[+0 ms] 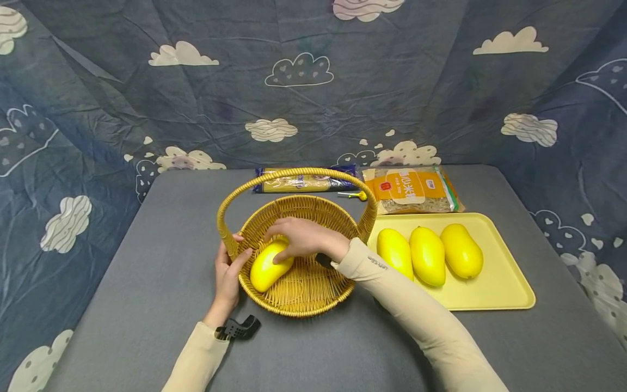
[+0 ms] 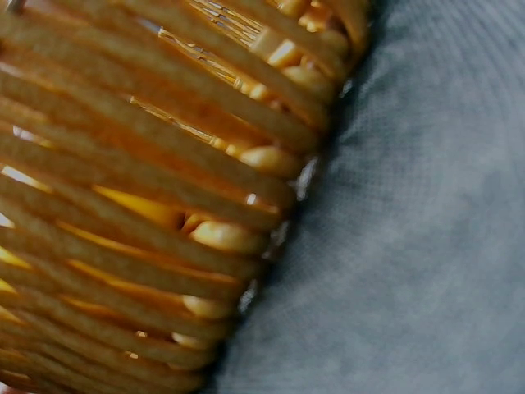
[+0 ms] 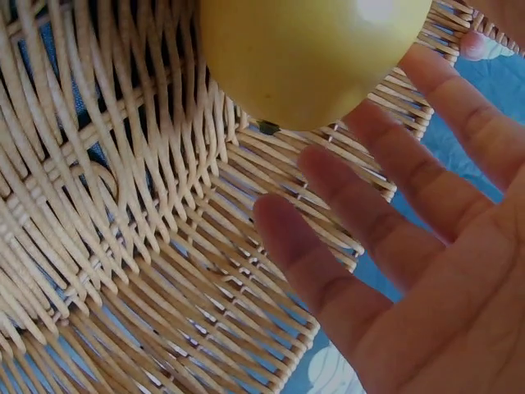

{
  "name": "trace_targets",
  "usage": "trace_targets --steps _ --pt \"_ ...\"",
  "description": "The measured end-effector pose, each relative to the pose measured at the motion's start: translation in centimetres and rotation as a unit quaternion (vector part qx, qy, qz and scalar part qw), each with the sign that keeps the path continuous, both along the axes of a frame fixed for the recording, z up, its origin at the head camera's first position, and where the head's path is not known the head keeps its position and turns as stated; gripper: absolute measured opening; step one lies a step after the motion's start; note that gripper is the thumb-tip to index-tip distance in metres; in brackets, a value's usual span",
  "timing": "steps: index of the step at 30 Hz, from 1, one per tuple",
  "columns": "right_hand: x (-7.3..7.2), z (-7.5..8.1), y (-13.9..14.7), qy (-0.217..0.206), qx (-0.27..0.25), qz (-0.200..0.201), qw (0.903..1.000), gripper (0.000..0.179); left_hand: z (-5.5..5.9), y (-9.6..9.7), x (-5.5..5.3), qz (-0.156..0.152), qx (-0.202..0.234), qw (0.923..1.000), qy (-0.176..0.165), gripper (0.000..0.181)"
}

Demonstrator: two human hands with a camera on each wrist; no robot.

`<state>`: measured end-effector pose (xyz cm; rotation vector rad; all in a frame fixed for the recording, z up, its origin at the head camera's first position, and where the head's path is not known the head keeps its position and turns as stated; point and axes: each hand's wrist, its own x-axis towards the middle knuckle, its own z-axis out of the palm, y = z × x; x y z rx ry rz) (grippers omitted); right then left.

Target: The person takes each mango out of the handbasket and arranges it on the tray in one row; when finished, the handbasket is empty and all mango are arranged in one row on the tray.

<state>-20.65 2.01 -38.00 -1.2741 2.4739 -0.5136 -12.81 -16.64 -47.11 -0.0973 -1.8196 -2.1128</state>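
A yellow mango [image 1: 266, 267] lies tilted inside the round wicker basket [image 1: 299, 313], near its left wall. My right hand [image 1: 306, 237] reaches over the rim and holds that mango at its upper end, thumb across its top side. In the right wrist view the mango [image 3: 312, 57] is near the index and middle fingertips, while the ring and little fingers [image 3: 320, 271] stand off it. My left hand [image 1: 227, 277] grips the basket's left side by the foot of the handle, thumb over the rim. Only woven wall [image 2: 148, 164] and tabletop fill the left wrist view.
On the right, a yellow tray [image 1: 490, 294] bears three more mangoes [image 1: 428, 256]. Behind the basket lie a blue-ended noodle packet [image 1: 303, 182], an orange-labelled bag [image 1: 411, 188] and a small yellow item [image 1: 361, 195]. The tall handle [image 1: 294, 172] arches above the basket.
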Motion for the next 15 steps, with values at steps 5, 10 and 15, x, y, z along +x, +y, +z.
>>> trace_targets --steps 5,10,15 --pt "-0.09 -0.06 -0.14 -0.022 0.010 0.010 0.9997 0.047 -0.02 0.02 0.02 0.001 0.003 1.0000 0.005 0.031" --pt "-0.01 -0.10 0.03 -0.044 0.030 0.014 0.9985 0.050 -0.02 0.01 0.01 0.004 0.003 1.0000 0.007 0.031" --pt "0.12 -0.14 0.21 -0.046 0.040 0.013 0.9981 0.054 -0.02 0.02 -0.01 0.004 0.002 1.0000 0.006 0.031"
